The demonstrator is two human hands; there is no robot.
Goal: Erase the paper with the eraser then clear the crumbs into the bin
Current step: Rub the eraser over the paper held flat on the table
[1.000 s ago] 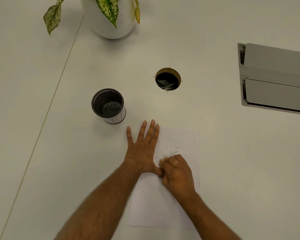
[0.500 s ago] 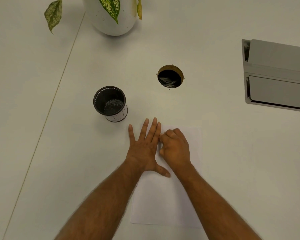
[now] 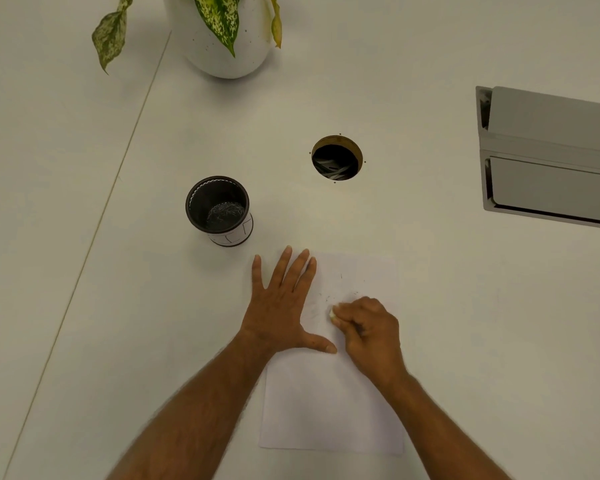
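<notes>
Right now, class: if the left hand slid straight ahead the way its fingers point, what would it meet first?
The left hand lies flat, fingers pointing up and slightly right. The line passes right of the bin, so probably bare table until the round hole.

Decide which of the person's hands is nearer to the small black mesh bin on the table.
Left. The left hand lies flat on the paper's left edge, fingertips just short of the black mesh bin. The right hand, gripping the eraser, is farther right on the paper.

White counter (image 3: 430, 306), round cable hole (image 3: 336, 158) mid-surface. Resting on it: paper (image 3: 329, 410), mesh bin (image 3: 218, 210), speckled plant pot (image 3: 219, 53), grey metal stand (image 3: 551, 157).
</notes>
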